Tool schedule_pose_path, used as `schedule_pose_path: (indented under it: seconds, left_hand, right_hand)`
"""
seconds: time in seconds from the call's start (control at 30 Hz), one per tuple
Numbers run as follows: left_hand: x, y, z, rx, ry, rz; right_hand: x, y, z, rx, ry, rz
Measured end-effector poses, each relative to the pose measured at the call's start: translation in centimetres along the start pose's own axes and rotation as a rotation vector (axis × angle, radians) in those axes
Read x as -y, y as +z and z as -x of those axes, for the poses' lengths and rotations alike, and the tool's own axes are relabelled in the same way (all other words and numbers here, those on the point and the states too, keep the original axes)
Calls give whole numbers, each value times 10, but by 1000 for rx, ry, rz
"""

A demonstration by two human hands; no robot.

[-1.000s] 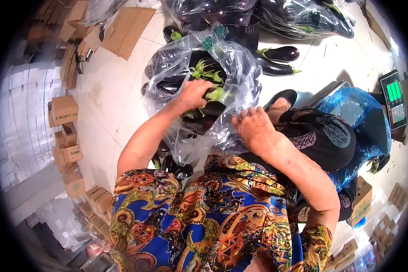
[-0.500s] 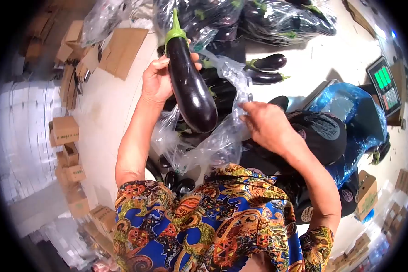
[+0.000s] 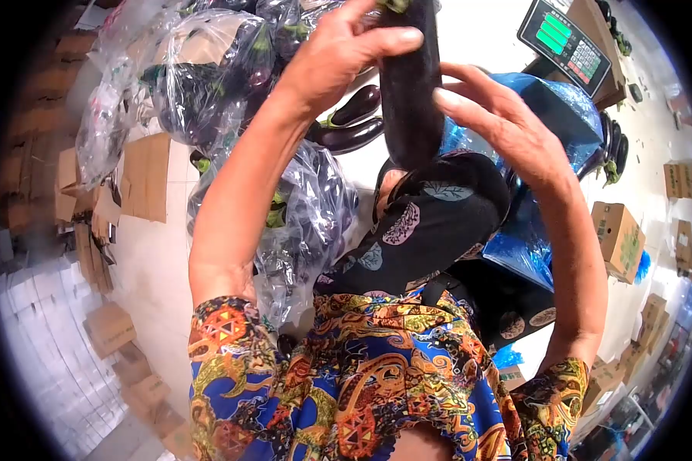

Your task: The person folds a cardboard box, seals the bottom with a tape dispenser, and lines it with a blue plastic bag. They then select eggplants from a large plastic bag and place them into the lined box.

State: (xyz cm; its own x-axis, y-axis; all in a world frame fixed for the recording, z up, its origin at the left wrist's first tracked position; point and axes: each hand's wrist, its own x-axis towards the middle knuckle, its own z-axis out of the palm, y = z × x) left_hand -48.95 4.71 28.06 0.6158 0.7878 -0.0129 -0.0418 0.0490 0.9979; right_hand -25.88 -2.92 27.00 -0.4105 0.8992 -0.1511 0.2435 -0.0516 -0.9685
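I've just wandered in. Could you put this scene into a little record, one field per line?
Held item: dark purple eggplant with a green cap
Left hand: grips its capped end
Right hand: fingers extended at its side; contact unclear
On the floor: two loose eggplants close together
Clear plastic bag: eggplants inside, beside the person's leg
Blue plastic: beyond the leg, right side
Digital display: lit green, digits unreadable
Flattened cardboard: on the floor, left side

Filled bags [image 3: 200, 84] are lying far left, two loose eggplants [image 3: 350, 137] are resting right of them, and a scale display [image 3: 565, 42] is standing far right, beyond a carton [image 3: 619, 238].
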Motion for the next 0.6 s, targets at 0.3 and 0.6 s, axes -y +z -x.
schedule_pose_path:
  seconds: [0.3,0.6]
  left_hand:
    - [266,-6,4,-258,-448,-874]
    - [125,30,93,-272,26,-479]
  right_hand:
    - [-85,-26,11,98,264,271]
    - [-63,6,-30,183,220,199]
